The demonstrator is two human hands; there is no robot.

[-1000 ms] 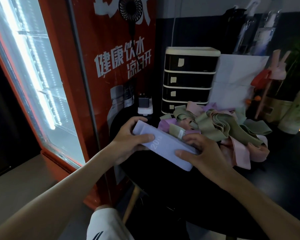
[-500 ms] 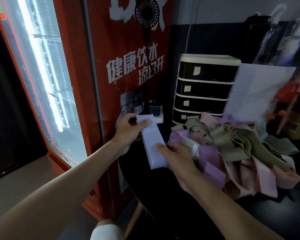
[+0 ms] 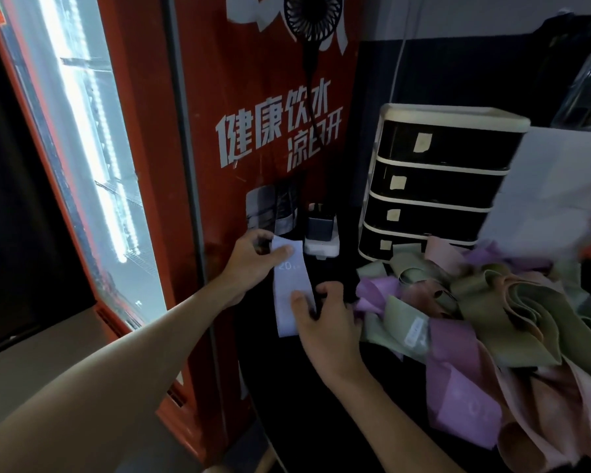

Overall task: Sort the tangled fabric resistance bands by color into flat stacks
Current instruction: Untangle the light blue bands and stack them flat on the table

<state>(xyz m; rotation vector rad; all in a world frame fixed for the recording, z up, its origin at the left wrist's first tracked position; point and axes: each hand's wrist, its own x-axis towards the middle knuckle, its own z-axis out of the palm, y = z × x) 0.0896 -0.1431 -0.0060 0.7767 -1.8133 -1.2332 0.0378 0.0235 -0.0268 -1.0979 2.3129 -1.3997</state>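
Both hands grasp the lilac band (image 3: 292, 285): left hand (image 3: 249, 264) pinches its top, right hand (image 3: 325, 319) its bottom, beside the pile (image 3: 485, 319).

Red fridge (image 3: 253, 80), 4-drawer unit (image 3: 440, 186), fan (image 3: 313, 15), perhaps a charger (image 3: 319, 227).

Lit red drinks fridge (image 3: 219, 165) beside black table (image 3: 321, 404), dark wall (image 3: 458, 73) behind.

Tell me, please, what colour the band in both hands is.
The band is pale lavender-blue, best seen in the head view.
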